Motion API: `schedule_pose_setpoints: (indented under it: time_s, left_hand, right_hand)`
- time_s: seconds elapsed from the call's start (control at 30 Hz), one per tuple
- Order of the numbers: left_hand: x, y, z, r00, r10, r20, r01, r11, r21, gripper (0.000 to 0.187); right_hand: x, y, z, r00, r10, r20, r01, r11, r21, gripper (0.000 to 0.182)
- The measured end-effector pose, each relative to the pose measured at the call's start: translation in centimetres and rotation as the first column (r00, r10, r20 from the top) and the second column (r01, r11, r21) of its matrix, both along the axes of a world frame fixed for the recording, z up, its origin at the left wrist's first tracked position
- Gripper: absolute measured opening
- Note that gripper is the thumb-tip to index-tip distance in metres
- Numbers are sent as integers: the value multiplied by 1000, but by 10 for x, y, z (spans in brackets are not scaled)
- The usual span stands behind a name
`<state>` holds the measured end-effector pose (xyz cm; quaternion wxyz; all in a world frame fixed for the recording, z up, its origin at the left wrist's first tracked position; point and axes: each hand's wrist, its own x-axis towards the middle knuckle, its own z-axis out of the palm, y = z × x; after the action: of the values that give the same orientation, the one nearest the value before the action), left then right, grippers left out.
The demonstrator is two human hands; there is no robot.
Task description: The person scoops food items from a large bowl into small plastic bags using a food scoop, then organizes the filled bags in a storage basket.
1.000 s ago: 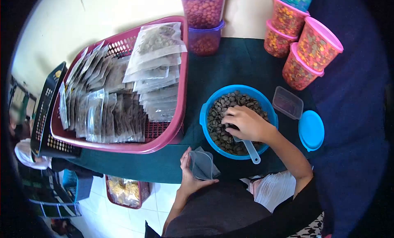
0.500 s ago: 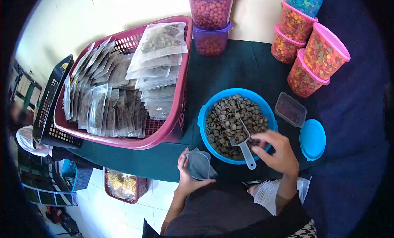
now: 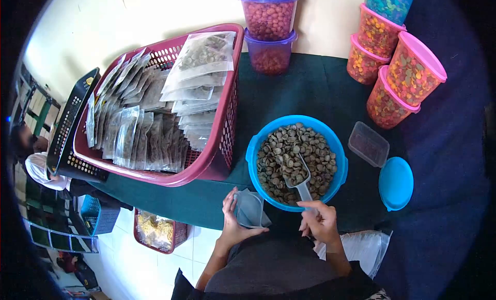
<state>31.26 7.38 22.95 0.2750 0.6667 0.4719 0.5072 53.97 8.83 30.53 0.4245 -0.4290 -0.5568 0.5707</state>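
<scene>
In front of me a blue tub (image 3: 251,160) holds a heap of small, round, greenish-brown pieces (image 3: 320,145). A clear plastic scoop (image 3: 303,186) lies with its bowl among the pieces, some of them in it. Its handle is pinched in the fingers of my right hand (image 3: 321,221), at the tub's near rim. My left hand (image 3: 235,217), left of the tub, curls around a clear plastic bag (image 3: 250,209) with its mouth spread open.
A maroon basket (image 3: 206,168) of filled bags stands at left, a black basket (image 3: 70,124) beyond it. Pink-lidded tubs (image 3: 416,67) and purple-lidded tubs (image 3: 268,21) stack at the back. A clear box (image 3: 369,143) and blue lid (image 3: 396,183) lie right; flat bags (image 3: 361,248) lie near me.
My right hand has come down and left from beside the tub and taken hold of the scoop's handle. My left hand keeps the bag in about the same place.
</scene>
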Motion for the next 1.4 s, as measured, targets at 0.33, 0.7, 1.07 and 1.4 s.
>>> schedule_pose_setpoints:
  time_s: [0.33, 0.7, 1.07, 1.4]
  left_hand:
    - [-2, 2, -8, 1000, -26, 2, 26, 999, -35, 123]
    - [1, 1, -8, 1000, -18, -5, 18, 1000, -18, 124]
    - [5, 1, -9, 1000, -11, 0, 11, 1000, 5, 125]
    - [7, 2, -5, 1000, 9, 23, -10, 999, 52, 117]
  right_hand:
    - [0, -3, -12, 971, -198, -138, 207, 977, 56, 21]
    - [4, -1, -20, 896, -414, -160, 435, 891, 133, 12]
    - [30, 18, -20, 824, -540, -172, 559, 824, 91, 23]
    - [24, 23, -21, 736, -592, -327, 613, 789, -49, 26]
